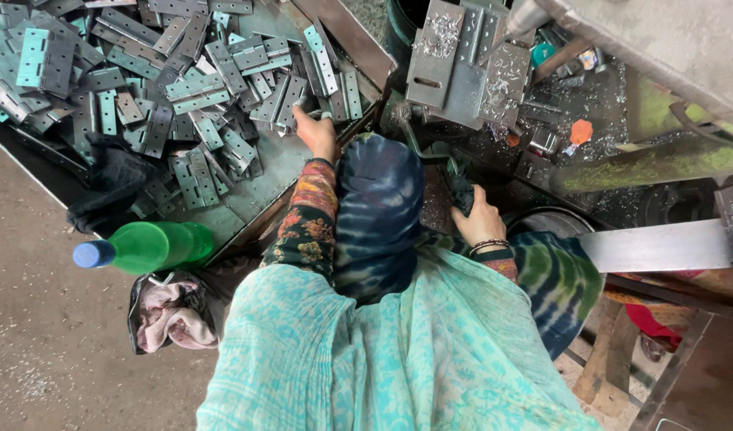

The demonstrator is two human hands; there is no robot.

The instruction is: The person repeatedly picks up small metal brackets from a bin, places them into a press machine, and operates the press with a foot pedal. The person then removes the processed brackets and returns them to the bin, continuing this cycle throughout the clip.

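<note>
My left hand [316,132] reaches out to the near edge of a big heap of grey-green metal hinges [183,88] on a metal tray [274,172]. Its fingers close around one hinge [306,106] at the pile's edge. My right hand [480,221], with a beaded bracelet at the wrist, rests on a dark handle or part [460,189] of the machine in front of me. A blue tie-dye scarf [378,215] hangs between my arms and hides the space below them.
A drilling machine's metal plates [458,60], strewn with shavings, stand ahead. A green bottle with a blue cap [147,247] lies at the tray's near edge beside a dark cloth [111,187] and a bag with pinkish fabric [171,315]. A steel bar [661,246] juts right.
</note>
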